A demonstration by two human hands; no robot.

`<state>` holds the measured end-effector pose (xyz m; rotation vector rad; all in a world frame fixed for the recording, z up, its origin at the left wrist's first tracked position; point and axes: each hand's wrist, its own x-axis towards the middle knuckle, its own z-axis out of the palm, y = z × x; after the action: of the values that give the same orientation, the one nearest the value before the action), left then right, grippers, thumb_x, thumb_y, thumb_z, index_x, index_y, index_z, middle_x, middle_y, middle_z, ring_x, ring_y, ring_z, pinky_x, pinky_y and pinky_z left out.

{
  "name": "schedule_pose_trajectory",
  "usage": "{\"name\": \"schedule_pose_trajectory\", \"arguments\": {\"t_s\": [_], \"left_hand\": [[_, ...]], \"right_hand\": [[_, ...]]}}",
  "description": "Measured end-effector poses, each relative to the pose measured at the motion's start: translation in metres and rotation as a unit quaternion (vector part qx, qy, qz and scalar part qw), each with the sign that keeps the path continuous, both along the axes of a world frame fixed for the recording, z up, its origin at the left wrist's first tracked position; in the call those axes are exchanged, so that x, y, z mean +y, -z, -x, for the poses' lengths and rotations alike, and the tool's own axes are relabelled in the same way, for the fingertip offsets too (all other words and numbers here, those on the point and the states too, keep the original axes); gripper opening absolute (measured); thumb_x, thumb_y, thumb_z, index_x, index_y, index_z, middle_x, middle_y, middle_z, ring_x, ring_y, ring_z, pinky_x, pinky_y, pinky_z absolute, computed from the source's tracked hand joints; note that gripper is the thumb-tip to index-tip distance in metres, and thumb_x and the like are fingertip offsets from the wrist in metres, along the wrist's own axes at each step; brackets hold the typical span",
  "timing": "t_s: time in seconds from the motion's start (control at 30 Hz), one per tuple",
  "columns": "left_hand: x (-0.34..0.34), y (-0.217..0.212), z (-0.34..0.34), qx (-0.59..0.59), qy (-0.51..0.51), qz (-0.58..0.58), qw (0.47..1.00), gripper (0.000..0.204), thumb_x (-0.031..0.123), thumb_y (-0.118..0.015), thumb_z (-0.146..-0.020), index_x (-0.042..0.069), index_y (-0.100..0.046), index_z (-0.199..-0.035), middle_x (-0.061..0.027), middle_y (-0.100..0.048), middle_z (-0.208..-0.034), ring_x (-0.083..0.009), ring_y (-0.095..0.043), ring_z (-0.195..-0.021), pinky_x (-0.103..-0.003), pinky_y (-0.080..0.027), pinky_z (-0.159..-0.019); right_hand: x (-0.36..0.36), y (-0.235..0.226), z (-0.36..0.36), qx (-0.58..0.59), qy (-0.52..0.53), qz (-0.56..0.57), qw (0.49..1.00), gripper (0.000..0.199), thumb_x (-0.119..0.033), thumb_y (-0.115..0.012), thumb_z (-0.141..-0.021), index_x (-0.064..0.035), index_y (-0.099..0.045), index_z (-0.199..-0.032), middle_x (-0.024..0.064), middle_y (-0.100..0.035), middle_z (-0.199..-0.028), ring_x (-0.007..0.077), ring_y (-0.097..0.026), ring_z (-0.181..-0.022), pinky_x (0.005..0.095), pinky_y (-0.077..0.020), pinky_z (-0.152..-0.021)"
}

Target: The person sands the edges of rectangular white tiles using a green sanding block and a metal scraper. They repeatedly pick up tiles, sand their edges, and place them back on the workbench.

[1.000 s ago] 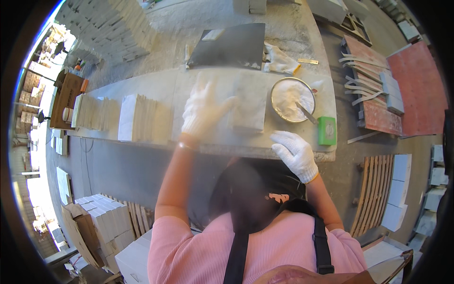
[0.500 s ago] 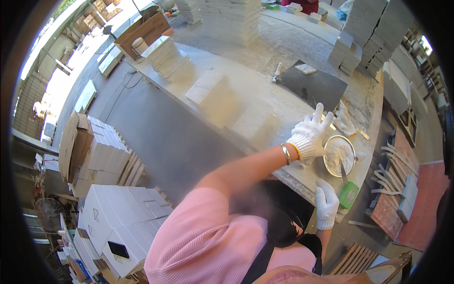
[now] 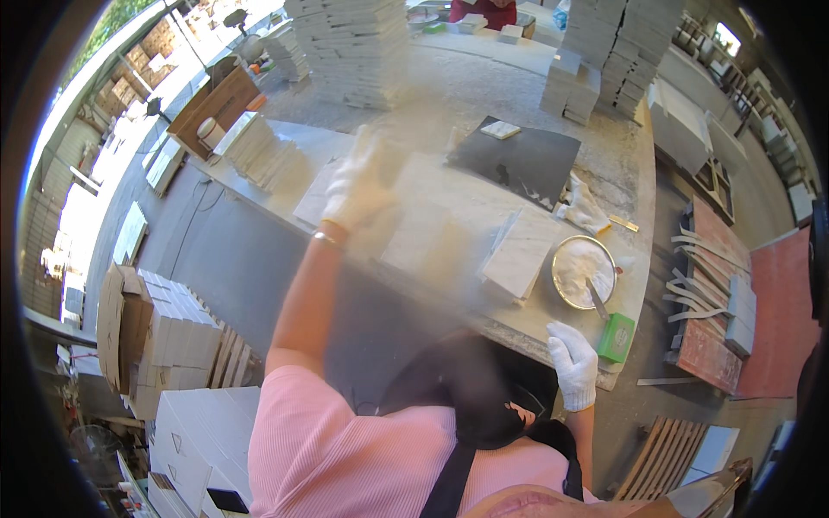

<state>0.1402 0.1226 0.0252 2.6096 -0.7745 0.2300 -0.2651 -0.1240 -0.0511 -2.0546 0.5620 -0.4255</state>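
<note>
My left hand (image 3: 361, 186), in a white knitted glove, is stretched out over the far-left part of the worktable (image 3: 553, 186). Motion blurs it, but its fingers look extended and nothing shows in them; a pale tile (image 3: 318, 192) lies beside it. Whether it touches the table is unclear. By the near table edge, my gloved right hand (image 3: 572, 367) has loosely bent fingers with nothing visible in them. Close to it stand a green box (image 3: 617, 337) and a round bowl (image 3: 557, 274) of white powder or paste, with a spatula (image 3: 596, 298) leaning in it.
A small stack of marble tiles (image 3: 525, 250) lies left of the bowl. Beyond are a loose glove (image 3: 583, 207) and a black sheet (image 3: 509, 164) bearing a small tile (image 3: 501, 129). Tall tile stacks (image 3: 341, 52) rise at the back. White cartons (image 3: 203, 423) stand behind at left.
My left hand has swung far to the left, away from the bowl, uncovering the marble tile stack. The view has shifted somewhat. My right hand stays by the table edge.
</note>
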Motion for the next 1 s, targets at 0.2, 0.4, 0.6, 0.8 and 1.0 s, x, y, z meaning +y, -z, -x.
{"name": "schedule_pose_trajectory", "arguments": {"t_s": [0.2,0.4,0.6,0.8,1.0], "left_hand": [[0.087,0.023,-0.063,-0.012,-0.035,-0.035,0.999,0.103,0.037,-0.085,-0.064,0.014,-0.046,-0.157,-0.019,-0.044,-0.162,-0.0382,-0.052,-0.141,-0.045,-0.047,-0.114],[0.096,0.037,-0.078,0.06,-0.001,-0.055,0.997,0.098,0.035,-0.083,-0.066,0.014,-0.05,-0.155,-0.0195,-0.044,-0.162,-0.0371,-0.049,-0.144,-0.043,-0.045,-0.116],[0.096,0.025,-0.084,0.099,0.028,-0.111,0.988,0.102,0.042,-0.085,-0.066,0.018,-0.047,-0.158,-0.0236,-0.035,-0.167,-0.0406,-0.047,-0.145,-0.044,-0.044,-0.116],[0.076,0.017,-0.108,0.164,0.025,-0.141,0.976,0.105,0.042,-0.087,-0.068,0.016,-0.044,-0.16,-0.0329,-0.029,-0.166,-0.0429,-0.037,-0.152,-0.042,-0.037,-0.121],[0.068,0.017,-0.12,0.115,0.076,-0.168,0.976,0.088,0.035,-0.088,-0.065,0.009,-0.059,-0.144,-0.0261,-0.048,-0.157,-0.0406,-0.05,-0.142,-0.043,-0.043,-0.116]], "right_hand": [[0.007,0.001,-0.018,-0.054,-0.02,0.032,0.998,0.023,-0.015,-0.074,-0.092,-0.0006,-0.079,-0.109,0.0189,-0.077,-0.112,0.034,-0.073,-0.107,0.0405,-0.0555,-0.098],[0.007,-0.004,-0.02,-0.033,-0.035,0.022,0.999,0.024,-0.014,-0.073,-0.093,-0.0005,-0.078,-0.113,0.0185,-0.077,-0.115,0.0318,-0.072,-0.111,0.0391,-0.0534,-0.101],[0.005,-0.006,-0.017,-0.012,-0.05,0.046,0.998,0.025,-0.015,-0.073,-0.094,-0.001,-0.078,-0.115,0.0181,-0.076,-0.117,0.0321,-0.071,-0.113,0.0393,-0.0527,-0.103],[0.007,-0.008,-0.019,-0.002,-0.062,0.092,0.994,0.027,-0.021,-0.071,-0.094,-0.0006,-0.077,-0.11,0.0204,-0.075,-0.117,0.0372,-0.07,-0.11,0.0431,-0.0547,-0.098],[0.007,-0.01,-0.014,-0.013,-0.039,0.045,0.998,0.026,-0.02,-0.071,-0.094,-0.0012,-0.077,-0.111,0.0205,-0.074,-0.115,0.0373,-0.07,-0.107,0.0434,-0.0549,-0.096]]}}
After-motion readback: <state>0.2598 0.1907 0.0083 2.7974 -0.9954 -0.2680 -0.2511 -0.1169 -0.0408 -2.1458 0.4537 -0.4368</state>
